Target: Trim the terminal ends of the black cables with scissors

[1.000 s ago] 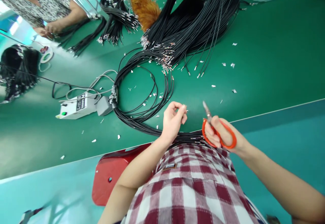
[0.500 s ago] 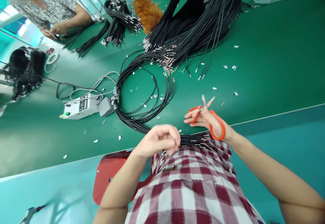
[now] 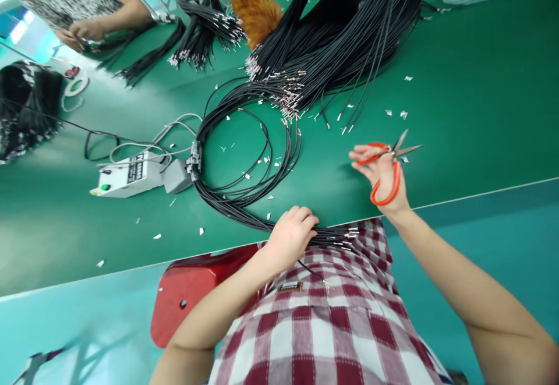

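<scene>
Left hand (image 3: 290, 236) grip clamped on looped black terminal-tipped wires (image 3: 244, 198) at the green bench (image 3: 458, 140) edge, steadying them; right hand (image 3: 382, 169), at 2 o'clock, holds orange-handled scissors (image 3: 386, 166), blades apart.

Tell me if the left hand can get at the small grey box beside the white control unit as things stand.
Probably yes. The left hand rests on the wire bundle at the table edge, and the grey box lies farther left on the green table, with only loose wire loops between them.
</scene>
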`<state>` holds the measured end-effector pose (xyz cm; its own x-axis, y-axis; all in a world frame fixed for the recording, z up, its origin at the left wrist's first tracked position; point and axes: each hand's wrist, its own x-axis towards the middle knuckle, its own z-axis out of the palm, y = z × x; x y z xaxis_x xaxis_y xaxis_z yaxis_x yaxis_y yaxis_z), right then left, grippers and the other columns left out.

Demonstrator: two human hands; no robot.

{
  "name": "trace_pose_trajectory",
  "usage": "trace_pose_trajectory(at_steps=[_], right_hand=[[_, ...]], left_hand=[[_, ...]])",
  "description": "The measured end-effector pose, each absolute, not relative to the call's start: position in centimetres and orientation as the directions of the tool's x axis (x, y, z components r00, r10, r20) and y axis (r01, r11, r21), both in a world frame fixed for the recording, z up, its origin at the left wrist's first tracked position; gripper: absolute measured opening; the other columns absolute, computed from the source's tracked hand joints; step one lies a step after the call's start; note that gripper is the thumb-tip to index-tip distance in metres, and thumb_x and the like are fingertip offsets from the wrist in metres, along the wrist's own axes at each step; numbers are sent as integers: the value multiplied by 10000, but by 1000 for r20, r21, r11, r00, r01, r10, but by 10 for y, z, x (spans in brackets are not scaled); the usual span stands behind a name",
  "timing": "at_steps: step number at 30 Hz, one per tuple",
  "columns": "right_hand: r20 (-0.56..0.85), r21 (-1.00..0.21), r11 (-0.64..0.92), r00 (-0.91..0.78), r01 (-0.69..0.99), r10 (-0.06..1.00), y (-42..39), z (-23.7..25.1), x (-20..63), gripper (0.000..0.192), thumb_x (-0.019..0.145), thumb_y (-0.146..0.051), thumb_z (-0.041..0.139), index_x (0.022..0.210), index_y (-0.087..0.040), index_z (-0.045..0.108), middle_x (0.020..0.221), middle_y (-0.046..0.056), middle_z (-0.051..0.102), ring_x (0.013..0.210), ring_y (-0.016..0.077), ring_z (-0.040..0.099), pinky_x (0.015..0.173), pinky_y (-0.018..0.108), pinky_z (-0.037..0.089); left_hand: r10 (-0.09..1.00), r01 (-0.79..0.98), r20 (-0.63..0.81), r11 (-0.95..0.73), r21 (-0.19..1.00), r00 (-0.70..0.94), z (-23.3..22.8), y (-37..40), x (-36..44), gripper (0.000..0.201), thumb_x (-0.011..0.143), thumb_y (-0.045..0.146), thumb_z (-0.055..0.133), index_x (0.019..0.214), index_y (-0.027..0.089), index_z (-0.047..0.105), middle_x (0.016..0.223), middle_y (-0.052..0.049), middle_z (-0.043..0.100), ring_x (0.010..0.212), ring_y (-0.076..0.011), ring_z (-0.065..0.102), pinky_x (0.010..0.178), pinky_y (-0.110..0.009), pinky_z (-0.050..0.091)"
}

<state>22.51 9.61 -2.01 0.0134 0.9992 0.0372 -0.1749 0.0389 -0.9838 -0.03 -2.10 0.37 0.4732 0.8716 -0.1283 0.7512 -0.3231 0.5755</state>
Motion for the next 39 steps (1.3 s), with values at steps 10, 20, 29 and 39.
trace_pose_trajectory(at_steps=[10, 20, 29, 39], right_hand=[[-142, -962, -179, -180, -205, 973, 60, -24, 216, 492, 903, -690, 510, 928, -227, 676, 980, 54, 724, 979, 210, 710, 880, 355, 575], [-180, -942, -226, -193, -249, 965, 58, -22, 220, 480, 891, -687, 537, 902, -232, 692, 934, 45, 728, 944, 205, 712, 858, 342, 588], [-184, -935, -210, -117, -285, 976, 62, -7, 219, 540, 845, -736, 554, 852, -212, 681, 898, 56, 712, 913, 213, 706, 829, 351, 589], [-212, -930, -234, -106, -283, 971, 57, -13, 220, 527, 858, -724, 548, 847, -215, 682, 888, 54, 710, 896, 205, 698, 819, 347, 583]], left_hand=[[818, 614, -223, -190, 766, 531, 12, -4, -14, 42, 916, 166, 582, 953, 182, 569, 947, -45, 579, 922, -195, 526, 854, -332, 445], [633, 763, -429, -493, 418, 644, 46, -29, -42, 218, 940, 143, 509, 839, 191, 696, 974, -91, 587, 966, -245, 514, 841, -400, 425], [941, 618, 332, -227, 753, -59, 35, 31, -53, 562, 937, 277, 576, 1454, 210, 365, 1163, -111, 658, 1003, -206, 647, 922, -376, 525], [856, 599, -115, -251, 760, 504, -12, -13, 13, 113, 918, 147, 588, 927, 158, 700, 923, -90, 674, 897, -221, 622, 821, -362, 512]])
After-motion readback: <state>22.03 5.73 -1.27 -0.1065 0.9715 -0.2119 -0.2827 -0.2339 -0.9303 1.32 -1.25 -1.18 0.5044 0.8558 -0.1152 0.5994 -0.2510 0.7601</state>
